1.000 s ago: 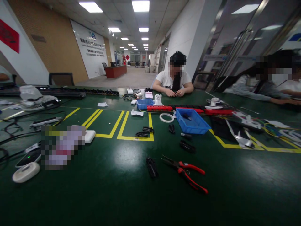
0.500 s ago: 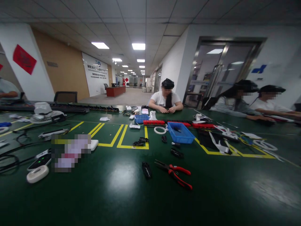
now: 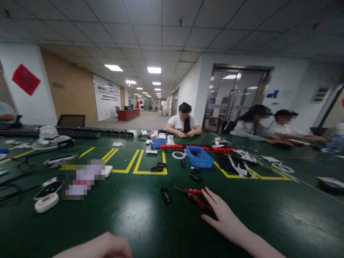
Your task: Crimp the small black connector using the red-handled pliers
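Red-and-black needle-nose pliers (image 3: pixel 192 195) lie on the green table, jaws pointing left. My right hand (image 3: pixel 224 216) reaches in from the lower right to the ends of their handles. Its fingers are stretched out and the thumb stands apart, not closed round anything; whether the fingertips touch the handles I cannot tell. At the bottom edge, left of centre, my left hand (image 3: pixel 114 245) shows only in part, its fingers blurred and cut off by the frame. A black bundled item (image 3: pixel 166 195) in shiny wrapping lies just left of the jaws.
Beyond the pliers are more black bundled items (image 3: pixel 196 177), a blue tray (image 3: pixel 201 157), a white ring-shaped coil (image 3: pixel 178 155) and red strips (image 3: pixel 172 147). A white oval device (image 3: pixel 46 203) and cables lie left. A person (image 3: pixel 185 123) sits opposite; others sit at right.
Both my hands have come into view from below, the right one reaching up to the pliers' handles. The camera has tilted up a little, so the background sits lower.
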The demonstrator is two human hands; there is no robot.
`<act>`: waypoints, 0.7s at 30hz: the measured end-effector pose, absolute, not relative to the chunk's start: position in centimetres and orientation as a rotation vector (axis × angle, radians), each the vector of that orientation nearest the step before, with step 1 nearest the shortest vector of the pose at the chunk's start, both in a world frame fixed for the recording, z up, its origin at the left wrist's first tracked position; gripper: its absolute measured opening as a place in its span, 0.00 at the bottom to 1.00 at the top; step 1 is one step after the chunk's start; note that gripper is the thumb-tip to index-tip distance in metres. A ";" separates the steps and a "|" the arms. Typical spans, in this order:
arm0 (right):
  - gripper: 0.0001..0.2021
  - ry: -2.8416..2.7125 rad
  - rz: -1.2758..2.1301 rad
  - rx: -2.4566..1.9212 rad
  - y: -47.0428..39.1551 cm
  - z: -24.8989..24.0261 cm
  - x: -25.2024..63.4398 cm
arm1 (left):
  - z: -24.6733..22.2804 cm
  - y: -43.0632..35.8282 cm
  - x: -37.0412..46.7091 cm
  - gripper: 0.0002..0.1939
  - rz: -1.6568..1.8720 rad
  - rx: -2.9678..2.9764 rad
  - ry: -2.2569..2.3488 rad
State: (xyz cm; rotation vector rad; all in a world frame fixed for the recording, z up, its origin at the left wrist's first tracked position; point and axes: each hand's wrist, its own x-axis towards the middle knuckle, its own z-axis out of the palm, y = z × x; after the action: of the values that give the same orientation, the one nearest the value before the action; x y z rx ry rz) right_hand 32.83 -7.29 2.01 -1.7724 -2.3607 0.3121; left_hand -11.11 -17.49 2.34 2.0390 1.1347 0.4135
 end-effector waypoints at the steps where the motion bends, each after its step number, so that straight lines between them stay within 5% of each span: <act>1: 0.43 -2.357 0.300 -1.772 -6.8 1.8 33.0 | 2.7 -16.0 -10.3 0.09 0.397 2.044 1.112; 15: 0.28 -2.338 0.188 -1.633 -0.9 0.4 29.5 | -1.3 0.1 -1.7 0.41 0.817 2.560 0.972; 21: 0.21 -2.290 0.080 -1.597 3.2 -0.5 25.9 | -1.5 1.8 -1.3 0.40 0.679 2.682 0.857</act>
State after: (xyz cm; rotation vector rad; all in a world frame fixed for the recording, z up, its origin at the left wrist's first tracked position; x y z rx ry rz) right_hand 25.86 3.25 -0.54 -1.5975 -2.2901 0.0804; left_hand -1.34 1.79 -1.53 2.6819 0.8568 0.6790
